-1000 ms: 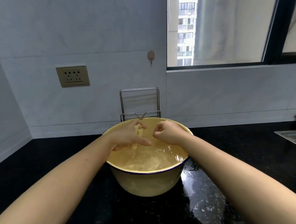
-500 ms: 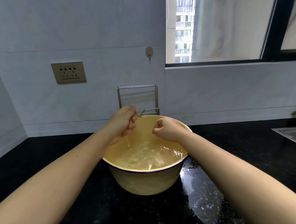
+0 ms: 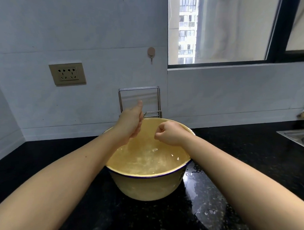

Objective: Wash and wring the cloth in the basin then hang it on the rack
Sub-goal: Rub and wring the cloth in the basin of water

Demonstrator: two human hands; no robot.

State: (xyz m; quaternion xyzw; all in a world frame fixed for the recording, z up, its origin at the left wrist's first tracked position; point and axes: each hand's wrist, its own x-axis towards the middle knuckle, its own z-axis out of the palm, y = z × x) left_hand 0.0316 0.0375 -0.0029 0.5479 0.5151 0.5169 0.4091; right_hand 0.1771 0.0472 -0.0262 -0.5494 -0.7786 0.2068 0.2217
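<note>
One cream basin [image 3: 148, 187] with a blue rim sits on the black desk [image 3: 49, 155], holding rippled water. Two hands work above it. The left hand [image 3: 131, 123] is raised over the far left rim with fingers extended and thumb up, gripping nothing visible. The right hand [image 3: 168, 134] is curled into a closed fist over the far right rim; what it grips cannot be told. The cloth itself cannot be made out. One wire rack [image 3: 140, 103] stands just behind the basin against the wall. One socket plate [image 3: 67, 74] and one wall hook [image 3: 151, 52] sit above. The desk lies bare left of the basin; one sink [image 3: 300, 140] edges in at far right.
</note>
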